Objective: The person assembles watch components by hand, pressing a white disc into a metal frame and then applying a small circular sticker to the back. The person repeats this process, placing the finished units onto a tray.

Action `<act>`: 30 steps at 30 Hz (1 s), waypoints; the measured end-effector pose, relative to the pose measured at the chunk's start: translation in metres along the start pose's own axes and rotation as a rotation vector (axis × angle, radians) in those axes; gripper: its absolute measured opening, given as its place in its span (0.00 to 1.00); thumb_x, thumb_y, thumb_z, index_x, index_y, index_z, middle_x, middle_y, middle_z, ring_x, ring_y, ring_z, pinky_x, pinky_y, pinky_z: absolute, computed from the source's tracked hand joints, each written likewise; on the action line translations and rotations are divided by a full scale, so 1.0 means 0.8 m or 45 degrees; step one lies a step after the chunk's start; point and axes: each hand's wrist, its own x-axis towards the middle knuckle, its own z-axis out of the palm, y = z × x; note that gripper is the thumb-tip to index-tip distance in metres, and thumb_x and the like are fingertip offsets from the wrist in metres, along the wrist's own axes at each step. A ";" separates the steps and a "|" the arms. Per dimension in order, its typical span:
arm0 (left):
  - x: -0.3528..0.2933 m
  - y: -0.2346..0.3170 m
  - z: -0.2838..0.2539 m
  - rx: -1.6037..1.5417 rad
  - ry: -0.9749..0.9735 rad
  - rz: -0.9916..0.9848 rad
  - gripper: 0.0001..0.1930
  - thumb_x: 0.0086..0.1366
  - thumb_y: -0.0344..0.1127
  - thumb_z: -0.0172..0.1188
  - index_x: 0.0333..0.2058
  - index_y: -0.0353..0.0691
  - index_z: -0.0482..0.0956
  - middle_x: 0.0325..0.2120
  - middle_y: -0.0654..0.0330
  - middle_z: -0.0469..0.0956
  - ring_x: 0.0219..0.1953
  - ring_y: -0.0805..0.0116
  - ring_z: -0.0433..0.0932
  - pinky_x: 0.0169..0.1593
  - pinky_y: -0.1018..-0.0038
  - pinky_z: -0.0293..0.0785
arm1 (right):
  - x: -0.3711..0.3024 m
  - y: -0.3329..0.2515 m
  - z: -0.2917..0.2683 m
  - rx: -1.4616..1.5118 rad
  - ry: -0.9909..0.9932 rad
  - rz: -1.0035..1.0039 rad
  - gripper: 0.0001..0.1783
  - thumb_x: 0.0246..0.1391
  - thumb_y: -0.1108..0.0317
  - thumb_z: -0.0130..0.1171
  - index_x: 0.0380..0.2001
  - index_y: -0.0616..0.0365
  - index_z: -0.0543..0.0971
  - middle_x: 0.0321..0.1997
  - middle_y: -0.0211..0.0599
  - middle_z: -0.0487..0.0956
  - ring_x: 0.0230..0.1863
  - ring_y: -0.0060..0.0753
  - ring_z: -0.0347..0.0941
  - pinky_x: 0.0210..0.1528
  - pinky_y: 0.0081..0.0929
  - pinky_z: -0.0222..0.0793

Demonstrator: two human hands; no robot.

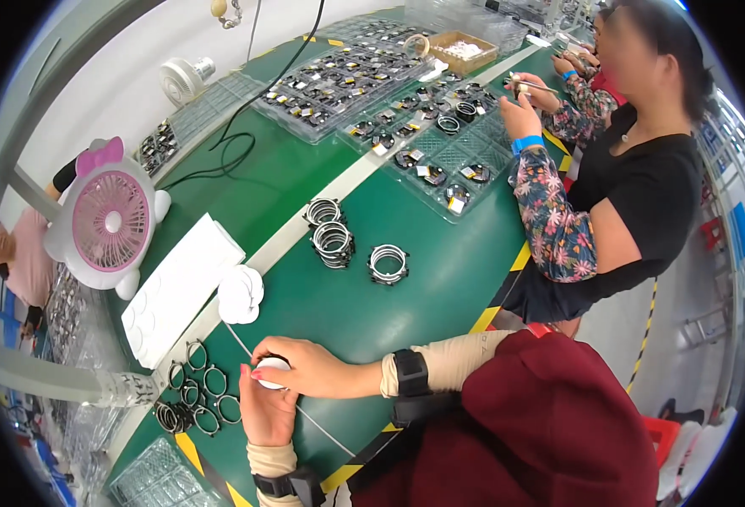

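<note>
A green workbench (330, 186) fills most of the view, with a pad of white sheets (174, 291) lying on its left part. Well to the right of the sheets, a co-worker (643, 177) in a black top and floral sleeve covers holds a small part and a thin tool. Beyond the sheets and to their right lie two clear plastic trays: a farther component tray (343, 89) and a nearer component tray (436, 165), both carrying small black parts. A pink-and-white desk fan (112, 221) stands just left of the sheets.

Nearer than the sheets, to their right, the person's right hand (305, 368) curls over a white round piece (273, 373), its thumb pressed on it. The left hand (269, 416) closes around the same piece from below; most of its fingers are hidden, so how tightly they grip I cannot tell.

A cluster of black-and-silver rings (214, 380) lies just on the near side of the sheets. Stacked rings (332, 240) stand to their right, past a crumpled white wad (240, 294) just beside them. Farther right sits a separate ring (388, 277).
</note>
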 end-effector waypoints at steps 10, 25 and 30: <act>0.003 0.007 -0.001 0.018 -0.086 0.020 0.13 0.67 0.43 0.42 0.44 0.42 0.66 0.41 0.61 0.71 0.43 0.61 0.73 0.44 0.66 0.75 | 0.008 0.001 0.003 -0.034 -0.035 0.104 0.14 0.50 0.59 0.54 0.33 0.59 0.73 0.35 0.42 0.76 0.38 0.43 0.72 0.38 0.31 0.66; 0.003 0.007 0.000 0.038 -0.045 0.069 0.17 0.67 0.45 0.41 0.46 0.39 0.64 0.44 0.56 0.70 0.46 0.63 0.72 0.47 0.67 0.73 | 0.004 -0.001 0.003 -0.112 -0.131 -0.014 0.17 0.45 0.64 0.56 0.38 0.58 0.69 0.40 0.43 0.71 0.43 0.45 0.68 0.44 0.33 0.63; 0.002 0.007 0.001 0.015 -0.073 0.053 0.17 0.67 0.45 0.41 0.46 0.39 0.64 0.44 0.56 0.70 0.46 0.63 0.72 0.47 0.68 0.73 | 0.006 0.004 0.004 -0.150 -0.124 -0.044 0.16 0.47 0.64 0.56 0.38 0.58 0.69 0.39 0.40 0.72 0.41 0.42 0.69 0.43 0.31 0.65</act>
